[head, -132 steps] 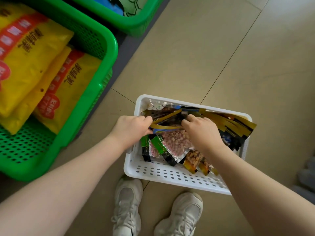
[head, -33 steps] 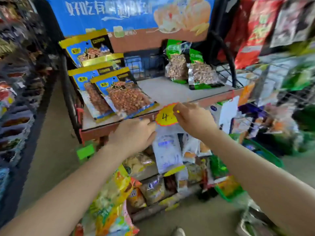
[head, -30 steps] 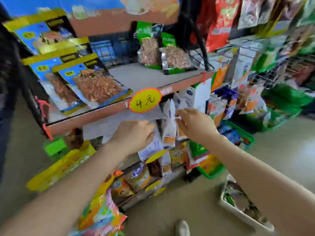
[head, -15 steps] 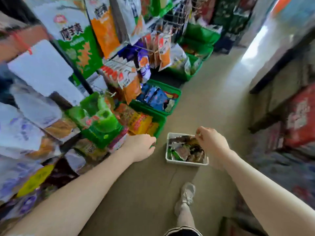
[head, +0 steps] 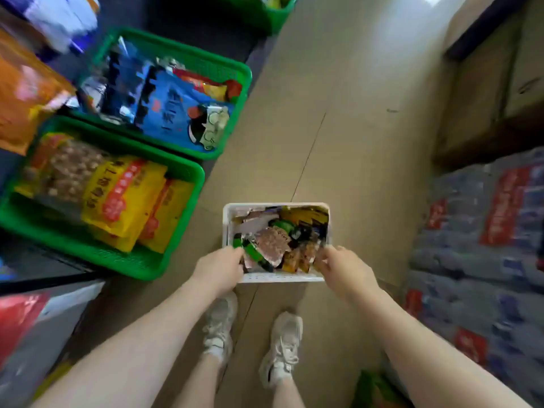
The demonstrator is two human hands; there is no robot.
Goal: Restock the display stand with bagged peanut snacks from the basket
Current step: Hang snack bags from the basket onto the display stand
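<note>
The white basket [head: 279, 278] sits on the floor just ahead of my feet, with several bagged peanut snacks in it. A clear bag of pinkish peanuts [head: 272, 243] with green edging lies on top near the front. My left hand [head: 219, 269] is at the basket's near-left corner, its fingertips touching the bags. At the near-right corner, the fingers of my right hand [head: 343, 269] reach the orange bags [head: 297, 257]. Both hands are loosely curled and I see nothing gripped in either. The display stand is out of view.
Two green crates stand on the left: the near crate [head: 117, 262] holds yellow bags, the far crate [head: 245, 75] blue bags. Wrapped bottle packs [head: 485, 245] and cardboard boxes [head: 485, 83] line the right side. My shoes [head: 281, 346] are on the tiled floor.
My view swung from the stand's shelf down to the floor. Both empty hands dropped from the shelf edge to the near corners of the white basket.
</note>
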